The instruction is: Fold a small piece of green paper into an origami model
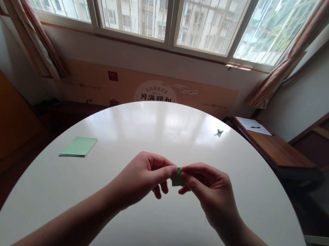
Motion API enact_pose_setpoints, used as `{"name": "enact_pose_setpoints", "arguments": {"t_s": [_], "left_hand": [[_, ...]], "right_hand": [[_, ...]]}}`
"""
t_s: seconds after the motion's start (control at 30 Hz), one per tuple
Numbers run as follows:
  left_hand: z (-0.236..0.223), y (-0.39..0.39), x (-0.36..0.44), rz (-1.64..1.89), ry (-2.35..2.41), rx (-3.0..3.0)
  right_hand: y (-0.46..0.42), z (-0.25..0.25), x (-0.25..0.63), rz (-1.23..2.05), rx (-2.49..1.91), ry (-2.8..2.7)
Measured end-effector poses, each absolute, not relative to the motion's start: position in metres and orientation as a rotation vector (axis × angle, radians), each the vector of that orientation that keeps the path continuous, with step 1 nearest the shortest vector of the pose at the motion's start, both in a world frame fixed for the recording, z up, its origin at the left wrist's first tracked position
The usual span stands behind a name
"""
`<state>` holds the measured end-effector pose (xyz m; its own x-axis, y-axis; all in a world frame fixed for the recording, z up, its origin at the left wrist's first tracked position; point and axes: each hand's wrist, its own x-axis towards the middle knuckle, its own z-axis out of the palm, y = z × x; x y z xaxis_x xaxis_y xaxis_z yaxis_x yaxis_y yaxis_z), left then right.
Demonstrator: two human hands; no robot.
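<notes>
Over the middle of the round white table (156,134), my left hand (143,176) and my right hand (206,190) meet fingertip to fingertip. Both pinch a small folded piece of green paper (178,178), held a little above the tabletop. Most of the piece is hidden behind my fingers. A stack of green paper sheets (79,146) lies flat to the left, well away from my left hand. A tiny folded green paper figure (219,132) sits at the far right of the table.
A wooden side desk (275,149) with a white sheet and a pen (253,126) stands right of the table. A printed cardboard panel (154,90) leans under the window. Wooden furniture flanks both sides.
</notes>
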<state>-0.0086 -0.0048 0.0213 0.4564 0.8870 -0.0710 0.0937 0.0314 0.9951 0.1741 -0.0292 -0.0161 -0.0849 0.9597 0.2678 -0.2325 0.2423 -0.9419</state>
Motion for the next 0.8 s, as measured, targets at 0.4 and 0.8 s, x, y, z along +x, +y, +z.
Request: {"name": "enact_pose_setpoints", "arguments": {"t_s": [0.4,0.8], "left_hand": [[0.02,-0.008,-0.006,0.781,0.998,1.457],[0.015,0.002,-0.006,0.657,0.977,1.058]], "right_hand": [[-0.029,-0.018,0.175,1.217,-0.757,-1.255],[-0.023,-0.018,0.176,1.703,-0.796,-0.886]]}}
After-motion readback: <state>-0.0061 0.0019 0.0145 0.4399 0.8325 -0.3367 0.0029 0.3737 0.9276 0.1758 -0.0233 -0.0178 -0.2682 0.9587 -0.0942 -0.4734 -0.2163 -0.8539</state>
